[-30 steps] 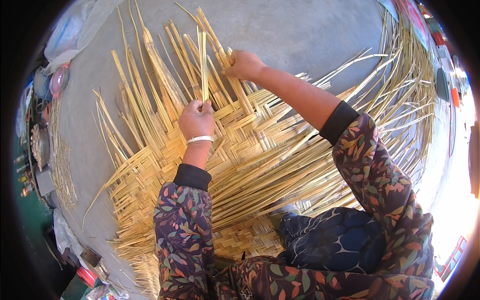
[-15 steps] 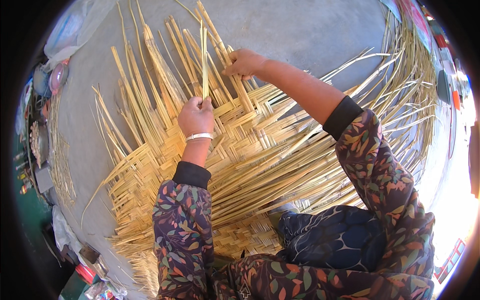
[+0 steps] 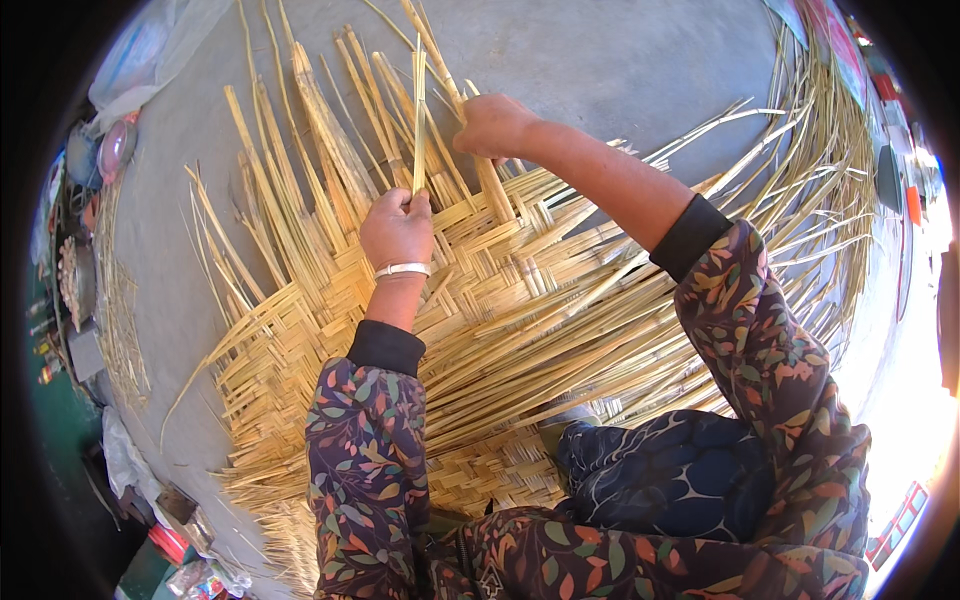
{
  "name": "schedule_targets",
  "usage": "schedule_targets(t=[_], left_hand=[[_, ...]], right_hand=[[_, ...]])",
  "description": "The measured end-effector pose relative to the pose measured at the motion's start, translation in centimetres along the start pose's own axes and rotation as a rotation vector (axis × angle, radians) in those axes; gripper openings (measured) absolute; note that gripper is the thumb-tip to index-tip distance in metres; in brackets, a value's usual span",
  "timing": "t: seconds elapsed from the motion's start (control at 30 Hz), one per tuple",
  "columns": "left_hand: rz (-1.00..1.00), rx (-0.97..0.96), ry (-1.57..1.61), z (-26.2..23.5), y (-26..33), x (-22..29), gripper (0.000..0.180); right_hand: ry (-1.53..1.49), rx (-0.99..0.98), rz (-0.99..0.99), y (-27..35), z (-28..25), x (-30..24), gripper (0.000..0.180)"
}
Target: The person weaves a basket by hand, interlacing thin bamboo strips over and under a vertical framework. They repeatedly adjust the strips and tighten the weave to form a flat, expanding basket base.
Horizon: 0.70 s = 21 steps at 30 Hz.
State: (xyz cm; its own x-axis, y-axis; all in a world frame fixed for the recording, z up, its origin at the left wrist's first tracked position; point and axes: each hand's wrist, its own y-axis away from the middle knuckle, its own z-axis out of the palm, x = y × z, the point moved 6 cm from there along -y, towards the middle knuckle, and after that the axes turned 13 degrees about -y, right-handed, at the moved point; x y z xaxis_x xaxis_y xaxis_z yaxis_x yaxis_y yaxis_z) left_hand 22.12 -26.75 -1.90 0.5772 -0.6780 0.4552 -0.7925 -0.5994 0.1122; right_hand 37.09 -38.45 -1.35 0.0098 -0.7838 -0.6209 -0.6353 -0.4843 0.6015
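A partly woven mat (image 3: 300, 350) of flat, straw-yellow reed strips lies on the floor below my hands, loose strip ends fanning out at its far edge and right side. My left hand (image 3: 397, 235), with a pale bangle at the wrist, is closed round a few thin reed strips (image 3: 419, 120) that point away from me. At the mat's far edge my right hand (image 3: 497, 128) is closed on a wider reed strip (image 3: 437, 60) that runs down into the weave (image 3: 495, 195). The right fingertips are partly hidden behind the hand.
A heap of loose reeds (image 3: 835, 170) lies along the right, and a thin bundle of reeds (image 3: 118, 300) on the left. Plastic bags (image 3: 140, 50) and a pink round item (image 3: 118, 152) sit at the far left. My bent knee (image 3: 670, 475) presses near the mat.
Both hands have shifted slightly to the right. The strips in my left hand and the wider strip in my right have moved along with them.
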Motion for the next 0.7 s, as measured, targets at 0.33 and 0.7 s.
schedule_targets(t=[0.33,0.7], left_hand=[[0.005,-0.015,0.011,0.2,-0.1,0.0,0.024],[0.02,-0.015,-0.02,0.1,-0.1,0.1,0.024]], right_hand=[[-0.106,0.016,-0.004,-0.4,0.3,0.6,0.033],[-0.617,-0.272,0.057,-1.2,1.1,1.9,0.022]])
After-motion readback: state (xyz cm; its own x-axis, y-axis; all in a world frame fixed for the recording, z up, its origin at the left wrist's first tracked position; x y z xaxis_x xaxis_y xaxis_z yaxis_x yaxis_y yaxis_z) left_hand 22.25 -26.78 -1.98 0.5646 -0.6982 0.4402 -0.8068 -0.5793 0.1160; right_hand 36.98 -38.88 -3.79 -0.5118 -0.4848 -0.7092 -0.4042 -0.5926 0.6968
